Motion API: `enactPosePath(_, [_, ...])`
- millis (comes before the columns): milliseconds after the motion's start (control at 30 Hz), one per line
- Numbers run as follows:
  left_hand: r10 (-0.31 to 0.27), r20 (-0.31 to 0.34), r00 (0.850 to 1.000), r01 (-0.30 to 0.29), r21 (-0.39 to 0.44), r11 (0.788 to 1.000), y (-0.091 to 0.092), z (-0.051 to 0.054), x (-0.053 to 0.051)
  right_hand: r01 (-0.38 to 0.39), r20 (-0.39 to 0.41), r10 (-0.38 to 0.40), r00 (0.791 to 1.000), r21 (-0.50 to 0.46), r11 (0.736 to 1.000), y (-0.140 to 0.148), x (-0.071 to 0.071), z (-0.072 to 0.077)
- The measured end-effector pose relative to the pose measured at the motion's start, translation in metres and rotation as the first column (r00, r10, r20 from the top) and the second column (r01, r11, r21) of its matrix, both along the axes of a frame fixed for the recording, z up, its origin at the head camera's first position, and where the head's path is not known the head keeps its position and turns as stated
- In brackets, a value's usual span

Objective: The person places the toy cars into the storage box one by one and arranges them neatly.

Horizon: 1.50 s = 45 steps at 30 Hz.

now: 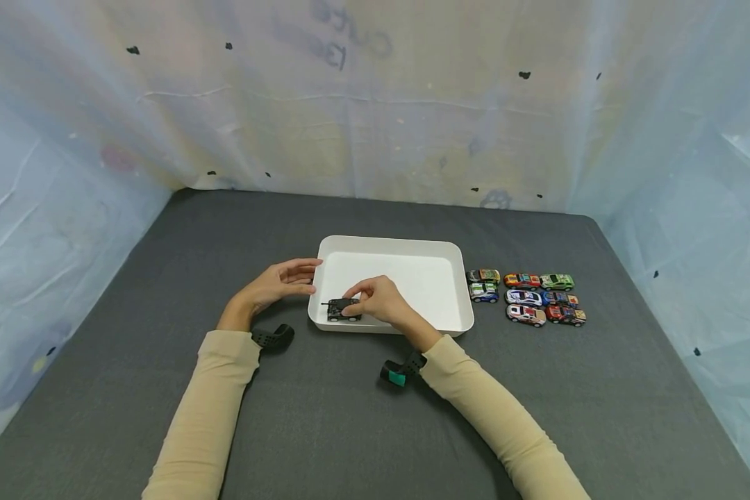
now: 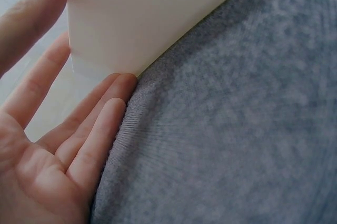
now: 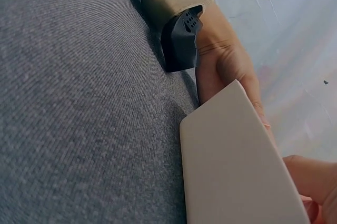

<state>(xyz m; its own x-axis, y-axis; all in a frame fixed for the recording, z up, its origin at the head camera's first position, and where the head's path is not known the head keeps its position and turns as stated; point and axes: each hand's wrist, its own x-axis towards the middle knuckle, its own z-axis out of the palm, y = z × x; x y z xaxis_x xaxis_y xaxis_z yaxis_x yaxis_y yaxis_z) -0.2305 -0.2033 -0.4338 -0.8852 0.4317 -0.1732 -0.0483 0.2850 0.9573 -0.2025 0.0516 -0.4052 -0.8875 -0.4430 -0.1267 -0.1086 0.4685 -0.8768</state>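
Right hand [image 1: 378,300]: pinches the black toy car [image 1: 336,310] between thumb and fingers, likely because so small a body suits a fingertip hold that leaves its wheels free.
Left hand [image 1: 282,283]: fingers extended, holding nothing; their tips touch the near wall of the white tray [image 1: 390,240], probably to keep it from sliding.
White tray: lies flat on the grey cloth [image 1: 325,410], just right of the left hand and under the right one, presumably central so both reach it easily.
Black toy car: inside the tray's near left corner, at the right hand's fingertips and just across the wall from the left hand; whether its wheels touch the floor, I cannot tell.
Other toy cars [image 1: 525,298]: to the right of the right hand, outside the tray, grouped closely, perhaps for easy reach.
Black car's look: dark, boxy, small-wheeled, with a thin rod jutting toward the left hand; the right fingers cover part.
Other cars' look: lower, brightly patterned bodies.
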Motion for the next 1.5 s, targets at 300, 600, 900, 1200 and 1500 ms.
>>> enactPosePath(300, [-0.002,-0.002,1.0,0.002,-0.002,1.0,0.002,-0.004,-0.001,-0.031,-0.073,0.03,0.997,-0.007,0.999,0.011,0.004,0.006])
enactPosePath(600, [-0.003,0.012,1.0,0.002,0.005,1.0,-0.001,-0.001,-0.001,-0.016,-0.106,0.009,0.994,-0.066,0.998,0.041,0.011,0.021])
enactPosePath(900, [-0.023,-0.015,1.0,0.023,0.007,1.0,-0.001,0.0,-0.001,0.06,-0.077,-0.072,0.994,-0.152,0.987,0.093,0.009,0.038])
enactPosePath(1200, [-0.027,-0.004,1.0,0.027,0.011,1.0,-0.002,0.002,0.001,0.111,-0.157,-0.138,0.978,-0.17,0.979,0.144,0.007,0.042])
enactPosePath(1500, [-0.016,0.001,1.0,0.016,0.006,1.0,-0.003,0.003,-0.002,0.113,-0.201,-0.145,0.969,-0.163,0.98,0.181,-0.002,0.042])
